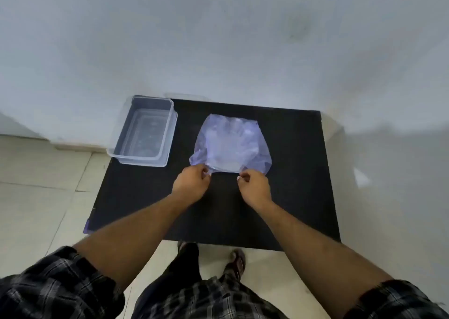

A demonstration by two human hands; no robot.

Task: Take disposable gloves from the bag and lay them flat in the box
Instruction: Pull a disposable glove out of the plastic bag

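A translucent purple plastic bag (pixel 230 146) lies flat in the middle of a black table (pixel 298 197), with pale clear gloves faintly showing through it. My left hand (pixel 190 183) pinches the near left edge of the bag's opening. My right hand (pixel 254 188) pinches the near right edge of the same opening. A clear rectangular plastic box (pixel 143 130) stands open at the table's far left corner, with nothing visible inside.
The table stands against a pale wall (pixel 218 39). Beige floor tiles (pixel 36 197) lie to the left and in front. My feet in sandals (pixel 238 260) show below the table's near edge. A clear lid edge (pixel 184 96) peeks out behind the box.
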